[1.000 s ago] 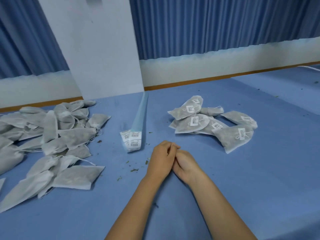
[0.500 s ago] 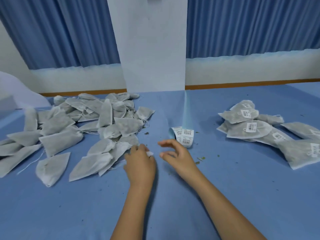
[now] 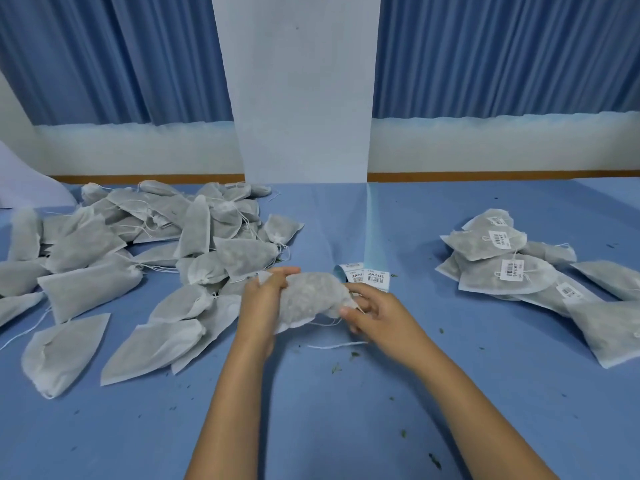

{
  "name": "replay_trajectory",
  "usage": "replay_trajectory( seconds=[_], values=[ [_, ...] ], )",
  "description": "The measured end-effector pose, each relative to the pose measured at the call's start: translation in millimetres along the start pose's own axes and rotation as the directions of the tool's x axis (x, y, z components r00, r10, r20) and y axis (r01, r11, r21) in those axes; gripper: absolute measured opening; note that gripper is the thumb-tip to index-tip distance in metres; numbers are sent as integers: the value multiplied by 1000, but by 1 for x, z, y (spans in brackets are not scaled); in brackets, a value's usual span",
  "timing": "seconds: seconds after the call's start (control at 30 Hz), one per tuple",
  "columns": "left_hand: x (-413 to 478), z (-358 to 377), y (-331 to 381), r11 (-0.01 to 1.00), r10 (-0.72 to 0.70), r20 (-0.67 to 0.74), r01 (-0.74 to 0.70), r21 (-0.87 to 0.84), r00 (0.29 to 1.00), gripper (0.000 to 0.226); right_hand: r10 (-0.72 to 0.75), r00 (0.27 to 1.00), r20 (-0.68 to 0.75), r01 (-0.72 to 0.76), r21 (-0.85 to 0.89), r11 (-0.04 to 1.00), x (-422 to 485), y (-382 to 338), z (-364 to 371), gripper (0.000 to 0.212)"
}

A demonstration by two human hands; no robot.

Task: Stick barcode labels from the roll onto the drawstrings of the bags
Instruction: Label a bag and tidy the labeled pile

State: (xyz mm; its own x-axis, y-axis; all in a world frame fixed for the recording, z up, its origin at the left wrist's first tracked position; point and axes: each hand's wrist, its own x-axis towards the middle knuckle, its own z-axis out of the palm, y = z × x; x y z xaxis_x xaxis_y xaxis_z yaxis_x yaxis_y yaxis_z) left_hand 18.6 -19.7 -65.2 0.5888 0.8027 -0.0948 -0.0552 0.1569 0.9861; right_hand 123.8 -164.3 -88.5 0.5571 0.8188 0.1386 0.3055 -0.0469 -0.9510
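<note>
Two hands clamped on one grey bag (image 3: 308, 297) over the blue counter (image 3: 311, 420).
Left hand (image 3: 258, 303) wrapped round the bag's left end, right hand (image 3: 377, 313) pinching the right end; loose drawstring (image 3: 337, 345) lying on the counter just nearer. Label strip (image 3: 372, 276) just beyond, barcodes up. Unlabelled heap (image 3: 138, 258) at left, labelled pile (image 3: 512, 271) well apart at right.

The light was soft and even, a bit cool and blue. Only faint shadows lay on the flat blue cloth table (image 3: 311, 438) under the bare forearms (image 3: 235, 393). Nothing shone or glared. The puffy grey mesh bag (image 3: 308, 299) in the middle looked smeared and fuzzy. Near the sides, the long blue pleated curtains (image 3: 121, 57) leaned, bent by the wide lens.
</note>
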Motion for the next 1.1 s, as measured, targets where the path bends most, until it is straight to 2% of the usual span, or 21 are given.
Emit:
replay_trajectory(
  seconds=[0.07, 0.1, 0.13, 0.17, 0.2, 0.23, 0.3, 0.37, 0.4, 0.57, 0.7, 0.83, 0.93, 1.03, 1.1],
  values=[
    [6, -8, -5, 992, 72, -139, -57, 111, 988, 26, 3, 999, -48, -12, -183, 983, 3, 4, -7, 15],
    [8, -12, -9, 966, 142, -203, -91, 242, 969, 24, -17, 998, -61, 1, -254, 967, 3, 4, -9, 15],
    [7, -15, -12, 893, 242, -258, -111, 436, 935, 22, -43, 997, -69, 19, -320, 947, 2, 4, -9, 17],
    [5, -17, -13, 772, 367, -282, -120, 624, 887, 25, -67, 995, -77, 33, -379, 925, 2, 4, -7, 20],
    [4, -17, -16, 665, 490, -248, -174, 726, 836, 30, -89, 992, -86, 45, -427, 903, 2, 4, -5, 21],
    [3, -14, -18, 612, 571, -161, -287, 737, 805, 32, -111, 989, -97, 55, -458, 887, 2, 4, -3, 22],
    [-5, -1, -19, 616, 578, 118, -526, 587, 808, 25, -146, 981, -130, 68, -476, 877, 2, 4, 1, 20],
    [-14, 16, -25, 619, 466, 362, -589, 519, 808, 12, -167, 973, -161, 69, -486, 871, 2, 4, 2, 19],
    [-17, 22, -29, 613, 438, 424, -608, 505, 793, 8, -177, 969, -174, 70, -492, 868, 1, 4, 1, 19],
    [-16, 25, -35, 709, 425, 404, -575, 407, 810, 7, -211, 961, -178, 92, -516, 852, -4, 1, -5, 18],
    [-15, 19, -34, 679, 431, 397, -581, 448, 810, 12, -271, 950, -154, 142, -560, 816, -6, -2, -9, 18],
    [-17, 19, -27, 679, 517, 360, -628, 379, 777, 23, -364, 910, -199, 182, -597, 781, -6, -2, -13, 19],
    [-19, 23, -27, 626, 572, 336, -663, 411, 749, 16, -425, 881, -206, 222, -613, 758, -7, 0, -12, 17],
    [-20, 18, -26, 655, 517, 342, -620, 432, 785, 20, -449, 872, -198, 266, -577, 772, -8, 0, -16, 13],
    [-20, 10, -24, 747, 419, 322, -524, 408, 849, 24, -471, 847, -247, 280, -545, 790, -7, -2, -23, 10]
  ],
)
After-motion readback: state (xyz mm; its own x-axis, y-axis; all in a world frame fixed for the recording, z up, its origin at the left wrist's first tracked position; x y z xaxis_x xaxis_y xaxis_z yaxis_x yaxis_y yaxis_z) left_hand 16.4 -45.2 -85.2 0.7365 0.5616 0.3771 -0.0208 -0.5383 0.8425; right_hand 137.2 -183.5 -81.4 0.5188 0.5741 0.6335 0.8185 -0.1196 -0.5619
